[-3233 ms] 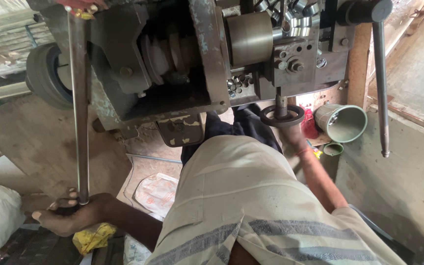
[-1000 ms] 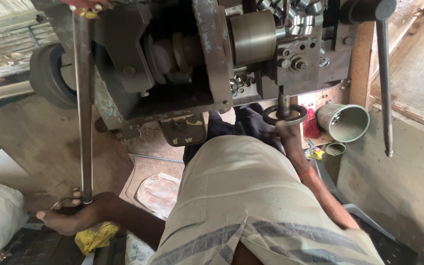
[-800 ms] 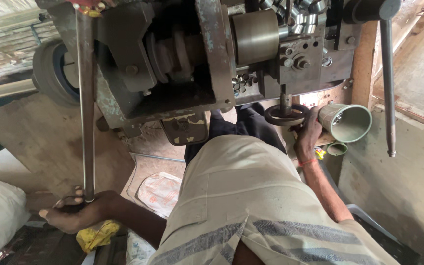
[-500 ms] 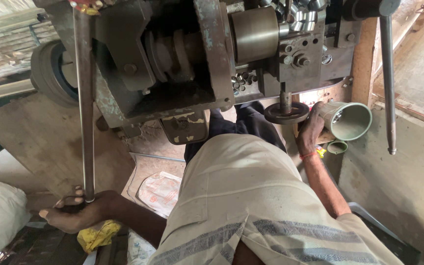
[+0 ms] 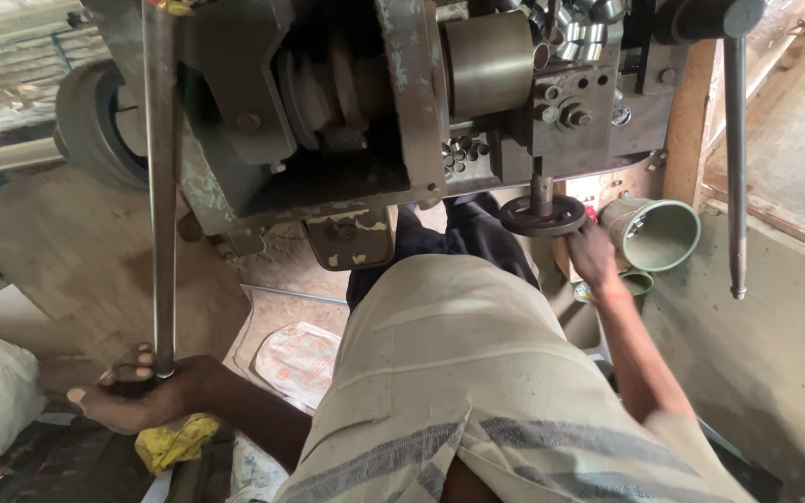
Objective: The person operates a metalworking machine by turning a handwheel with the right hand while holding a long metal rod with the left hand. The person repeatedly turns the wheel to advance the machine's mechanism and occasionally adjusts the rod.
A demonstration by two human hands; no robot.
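Head view: my left hand [image 5: 146, 401] wraps its grip around the foot of the long upright steel lever [image 5: 160, 186]; my right hand [image 5: 593, 256] cups the small dark round handwheel [image 5: 542, 215], at the machine's opposite side.

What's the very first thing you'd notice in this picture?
A big dark metal machine fills the top of the picture, with a shiny drum near its middle. The left hand grips the bottom end of a long steel rod at the left, and the right hand touches a small round handwheel under the machine. A green cup lies just right of that hand.
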